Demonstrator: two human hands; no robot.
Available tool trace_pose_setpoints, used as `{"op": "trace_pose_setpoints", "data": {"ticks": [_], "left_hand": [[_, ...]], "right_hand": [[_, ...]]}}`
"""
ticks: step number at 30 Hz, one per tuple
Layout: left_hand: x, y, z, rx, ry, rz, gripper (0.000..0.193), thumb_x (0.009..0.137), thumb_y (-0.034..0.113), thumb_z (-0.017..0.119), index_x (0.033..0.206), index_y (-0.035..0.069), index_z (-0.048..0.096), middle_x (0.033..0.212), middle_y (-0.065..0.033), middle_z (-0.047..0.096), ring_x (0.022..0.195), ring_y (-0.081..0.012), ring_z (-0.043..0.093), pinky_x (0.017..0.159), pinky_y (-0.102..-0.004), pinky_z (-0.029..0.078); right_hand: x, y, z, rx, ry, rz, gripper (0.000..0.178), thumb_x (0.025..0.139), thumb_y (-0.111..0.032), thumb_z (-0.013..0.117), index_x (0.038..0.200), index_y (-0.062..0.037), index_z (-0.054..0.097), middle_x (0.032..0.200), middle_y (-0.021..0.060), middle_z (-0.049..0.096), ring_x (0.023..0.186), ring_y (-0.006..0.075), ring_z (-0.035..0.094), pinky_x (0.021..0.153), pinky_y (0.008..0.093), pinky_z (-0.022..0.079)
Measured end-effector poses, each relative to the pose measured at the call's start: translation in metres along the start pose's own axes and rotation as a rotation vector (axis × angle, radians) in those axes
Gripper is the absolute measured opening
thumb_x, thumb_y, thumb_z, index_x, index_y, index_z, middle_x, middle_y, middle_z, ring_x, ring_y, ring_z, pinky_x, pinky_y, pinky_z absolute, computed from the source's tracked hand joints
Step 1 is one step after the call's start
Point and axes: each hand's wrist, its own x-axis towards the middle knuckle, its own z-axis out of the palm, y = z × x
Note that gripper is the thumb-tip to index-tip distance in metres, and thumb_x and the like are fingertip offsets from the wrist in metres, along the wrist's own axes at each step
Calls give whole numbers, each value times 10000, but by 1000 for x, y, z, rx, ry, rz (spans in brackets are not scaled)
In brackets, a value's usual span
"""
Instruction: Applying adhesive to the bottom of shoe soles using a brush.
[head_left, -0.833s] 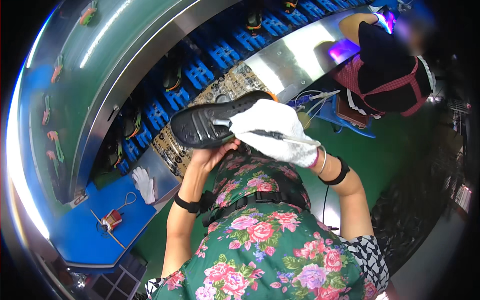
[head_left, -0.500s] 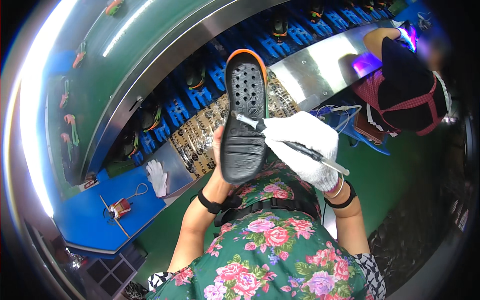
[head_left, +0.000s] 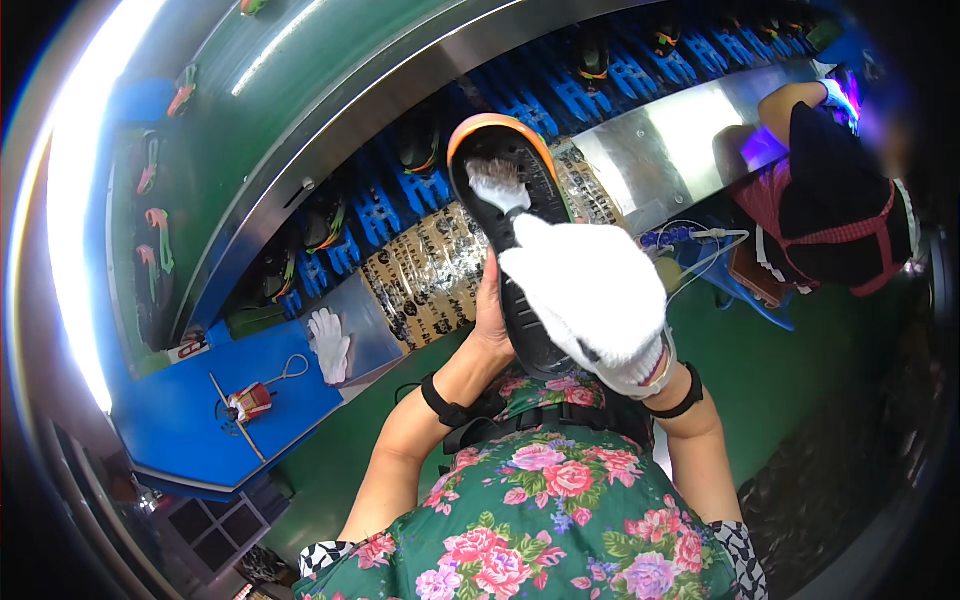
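A black shoe sole [head_left: 535, 335] with an orange rim at its far end stands out before me, its inner face toward me. My bare left hand [head_left: 491, 305] grips it from the left side, the other fingers hidden behind it. My right hand [head_left: 590, 285], in a white knitted glove, is closed on a brush [head_left: 499, 186] with pale bristles. The bristles lie against the far, perforated part of the sole. Most of the brush handle is hidden by the glove.
Blue racks [head_left: 376, 210] carrying shoe parts run along the line ahead. A taped cardboard strip [head_left: 425, 270] covers the metal ledge. On the left, a blue table [head_left: 180, 420] bears a small red container [head_left: 250, 402] and a white glove [head_left: 328, 345]. A co-worker [head_left: 835, 200] sits at the right.
The brush has moved from the middle of the sole up to its far end, now with its bristles spread flat. The sole has tilted, its far end leaning left.
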Motion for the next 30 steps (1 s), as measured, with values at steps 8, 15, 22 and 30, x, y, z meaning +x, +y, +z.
{"op": "trace_pose_setpoints", "data": {"ticks": [8,15,22,30], "left_hand": [[9,7,2,27,-86,124,893,916,716,520,1563,135,317,1550,-97,433,1359,-363,502,1121,-608,417],[16,15,14,-89,-173,89,907,918,754,471,1510,71,390,1419,-175,546,1238,-381,603,994,-563,541],[32,29,7,-112,-392,-22,1046,843,854,456,1498,41,385,1394,-296,534,1250,-442,584,1026,-579,513],[39,33,7,-210,-402,61,965,834,803,560,1496,126,372,1415,-289,517,1114,-514,630,922,-625,554]], "right_hand": [[-3,3,-1,204,50,123,383,806,-45,736,1189,-57,732,1189,108,725,1012,295,687,875,379,543],[-3,-1,0,278,137,103,302,787,16,763,1086,-30,756,1052,120,752,951,287,715,820,387,573],[-16,5,11,262,11,-3,300,762,-2,786,1058,-44,762,1050,118,759,896,265,726,758,362,570],[-23,8,14,238,-30,-75,321,746,-6,809,1059,-69,775,1053,107,763,918,270,723,775,361,566]]}}
